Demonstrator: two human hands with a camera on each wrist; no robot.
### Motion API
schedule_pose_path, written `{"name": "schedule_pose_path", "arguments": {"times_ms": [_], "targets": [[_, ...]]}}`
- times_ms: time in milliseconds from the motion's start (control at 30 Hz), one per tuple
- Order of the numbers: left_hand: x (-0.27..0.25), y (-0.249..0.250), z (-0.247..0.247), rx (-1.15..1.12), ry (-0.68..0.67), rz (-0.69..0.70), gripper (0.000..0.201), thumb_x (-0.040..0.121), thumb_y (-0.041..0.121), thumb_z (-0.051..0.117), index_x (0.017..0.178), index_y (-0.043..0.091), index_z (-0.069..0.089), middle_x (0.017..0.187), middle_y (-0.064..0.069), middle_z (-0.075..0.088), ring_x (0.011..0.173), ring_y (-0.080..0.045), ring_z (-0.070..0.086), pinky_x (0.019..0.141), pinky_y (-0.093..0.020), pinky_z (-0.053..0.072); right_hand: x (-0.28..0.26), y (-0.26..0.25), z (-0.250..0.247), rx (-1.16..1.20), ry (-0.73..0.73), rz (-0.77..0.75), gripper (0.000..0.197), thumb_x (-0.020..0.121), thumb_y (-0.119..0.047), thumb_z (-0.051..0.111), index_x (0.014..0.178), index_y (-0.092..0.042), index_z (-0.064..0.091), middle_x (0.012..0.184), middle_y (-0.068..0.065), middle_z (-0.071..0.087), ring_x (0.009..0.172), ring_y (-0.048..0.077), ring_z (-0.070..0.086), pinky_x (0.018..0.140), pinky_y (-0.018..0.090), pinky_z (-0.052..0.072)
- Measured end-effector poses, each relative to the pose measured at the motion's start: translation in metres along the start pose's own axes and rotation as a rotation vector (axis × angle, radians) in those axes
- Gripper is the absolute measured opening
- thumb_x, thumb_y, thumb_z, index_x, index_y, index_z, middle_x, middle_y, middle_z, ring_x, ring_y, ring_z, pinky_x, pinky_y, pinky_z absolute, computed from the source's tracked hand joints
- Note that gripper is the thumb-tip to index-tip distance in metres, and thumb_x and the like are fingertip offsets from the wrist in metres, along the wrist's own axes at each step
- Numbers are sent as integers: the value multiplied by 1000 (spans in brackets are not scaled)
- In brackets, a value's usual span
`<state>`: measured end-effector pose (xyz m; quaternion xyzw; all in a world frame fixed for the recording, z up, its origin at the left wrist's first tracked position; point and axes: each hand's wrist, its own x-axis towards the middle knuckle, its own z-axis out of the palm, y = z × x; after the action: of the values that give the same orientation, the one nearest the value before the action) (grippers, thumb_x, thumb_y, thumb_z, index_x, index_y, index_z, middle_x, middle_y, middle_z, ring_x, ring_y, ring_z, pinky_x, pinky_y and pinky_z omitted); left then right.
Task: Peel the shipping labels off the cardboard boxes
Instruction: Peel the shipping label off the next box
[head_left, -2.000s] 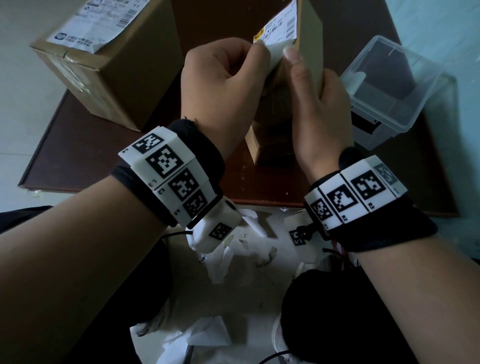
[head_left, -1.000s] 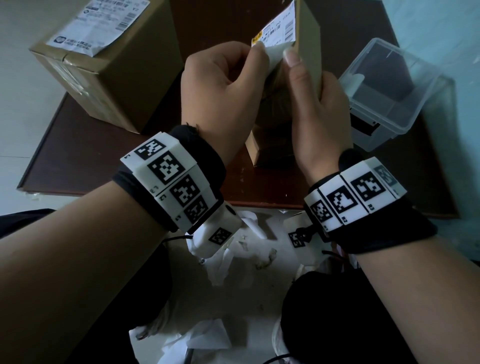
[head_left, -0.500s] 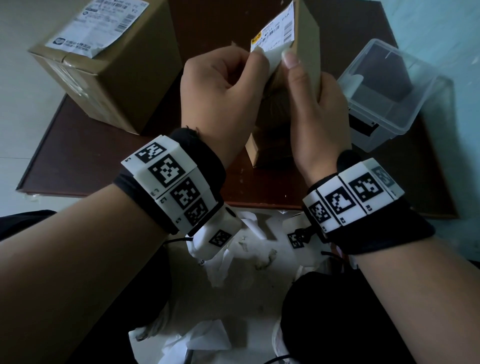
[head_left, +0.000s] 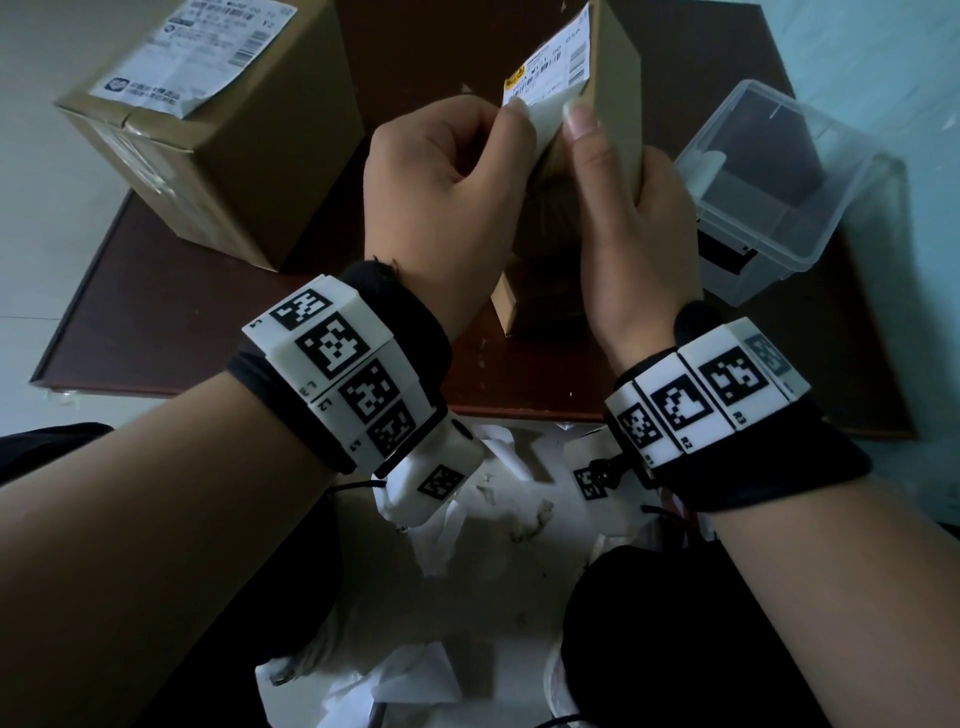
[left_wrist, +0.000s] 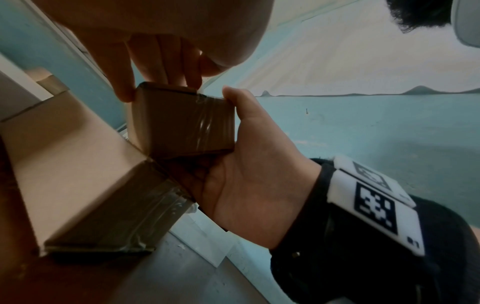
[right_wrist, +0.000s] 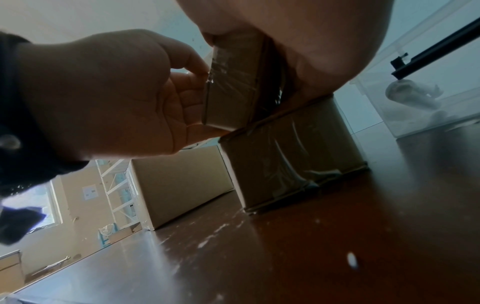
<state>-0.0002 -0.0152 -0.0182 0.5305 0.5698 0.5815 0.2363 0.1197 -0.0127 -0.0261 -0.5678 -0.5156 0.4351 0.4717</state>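
Note:
A small cardboard box (head_left: 615, 98) is held up on end over a second taped box (head_left: 506, 306) standing on the table. Its white shipping label (head_left: 550, 73) covers the left face, with the lower edge lifted. My left hand (head_left: 452, 171) is curled and pinches that lifted edge with the thumb. My right hand (head_left: 634, 234) grips the box from the right, thumb pressing beside the label. In the left wrist view the box (left_wrist: 182, 123) sits in the right palm (left_wrist: 254, 168). The right wrist view shows the box (right_wrist: 233, 92) between both hands.
A bigger cardboard box (head_left: 218, 135) with its own label (head_left: 192, 57) stands at the back left of the brown table (head_left: 182, 338). A clear plastic container (head_left: 769, 171) sits at the right. White paper scraps (head_left: 493, 525) lie on the floor below the table's near edge.
Both hands keep the same hold. The small box and hands have drifted slightly, and a little more of the label's lower edge shows between the thumbs.

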Motion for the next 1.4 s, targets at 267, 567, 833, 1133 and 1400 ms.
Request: {"name": "schedule_pose_path", "arguments": {"times_ms": [267,567,833,1133,1400], "targets": [[1,-1,0,-16,8,-16,40,98,18,61,58,24,59,47,15,46,45,0,41,47,-14,31,1,1,0,-28,12,-10,38,102,-62,61,124,-31,60,111,-18,70,95,-11,68,82,18,59],[2,-1,0,-20,5,-19,41,97,17,61,57,25,57,45,16,45,44,1,41,47,-12,31,1,2,0,-39,6,-13,41,102,-63,60,126,-30,59,112,-18,69,94,-13,67,80,16,58],[2,-2,-1,-28,11,-9,39,98,16,60,59,21,58,47,15,45,45,1,41,47,-12,31,1,2,0,-22,0,-12,36,103,-59,60,125,-30,57,109,-20,67,91,-17,66,76,12,57],[1,0,-1,-35,16,-6,37,98,17,61,61,21,61,48,16,48,45,2,43,48,-11,33,1,1,0,-3,5,-15,37,103,-58,62,126,-28,58,110,-17,69,93,-13,68,76,13,57],[-2,7,-7,-55,30,-4,38,96,18,62,58,21,60,44,17,47,45,1,41,48,-13,32,-10,-7,-1,37,5,-11,33,103,-55,63,123,-30,58,108,-17,69,89,-15,68,72,11,56]]}}
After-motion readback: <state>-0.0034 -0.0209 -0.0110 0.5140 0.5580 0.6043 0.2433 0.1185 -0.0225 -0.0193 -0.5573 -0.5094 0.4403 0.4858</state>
